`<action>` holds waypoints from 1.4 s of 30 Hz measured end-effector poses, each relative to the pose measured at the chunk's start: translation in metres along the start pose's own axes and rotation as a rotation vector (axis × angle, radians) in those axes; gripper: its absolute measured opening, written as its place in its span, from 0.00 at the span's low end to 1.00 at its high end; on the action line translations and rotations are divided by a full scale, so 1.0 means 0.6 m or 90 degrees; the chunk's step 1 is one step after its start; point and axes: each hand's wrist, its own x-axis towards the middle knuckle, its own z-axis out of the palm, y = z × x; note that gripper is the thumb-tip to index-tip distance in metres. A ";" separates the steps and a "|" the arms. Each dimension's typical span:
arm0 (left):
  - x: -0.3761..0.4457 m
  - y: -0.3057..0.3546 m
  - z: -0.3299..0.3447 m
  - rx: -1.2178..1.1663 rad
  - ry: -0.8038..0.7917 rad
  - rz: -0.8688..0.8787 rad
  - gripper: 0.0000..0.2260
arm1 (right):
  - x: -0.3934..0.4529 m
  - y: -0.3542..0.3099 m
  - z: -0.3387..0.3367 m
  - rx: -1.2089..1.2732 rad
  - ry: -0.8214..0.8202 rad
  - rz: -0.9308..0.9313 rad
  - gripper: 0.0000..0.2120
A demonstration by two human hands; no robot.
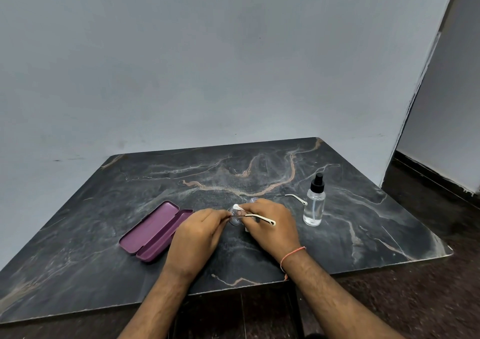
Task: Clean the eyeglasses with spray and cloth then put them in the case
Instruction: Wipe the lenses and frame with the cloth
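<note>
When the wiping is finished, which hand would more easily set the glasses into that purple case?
Probably the left hand: it already pinches the glasses, and the open case lies right beside it on its side. The right hand holds the cloth, nearer the spray bottle.

Dark marble table [259,162], pale wall [207,53]

No text, label, brand, number or sign could be read on anything in view
</note>
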 end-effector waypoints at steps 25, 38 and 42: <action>0.001 -0.003 -0.004 -0.003 -0.013 -0.048 0.09 | -0.002 0.001 0.000 0.095 -0.084 0.026 0.14; 0.005 0.002 -0.013 -0.031 0.030 -0.184 0.06 | -0.006 0.006 -0.020 0.282 0.058 0.131 0.03; 0.002 -0.001 -0.013 -0.051 0.025 -0.206 0.06 | -0.006 0.006 -0.027 0.317 0.067 0.169 0.04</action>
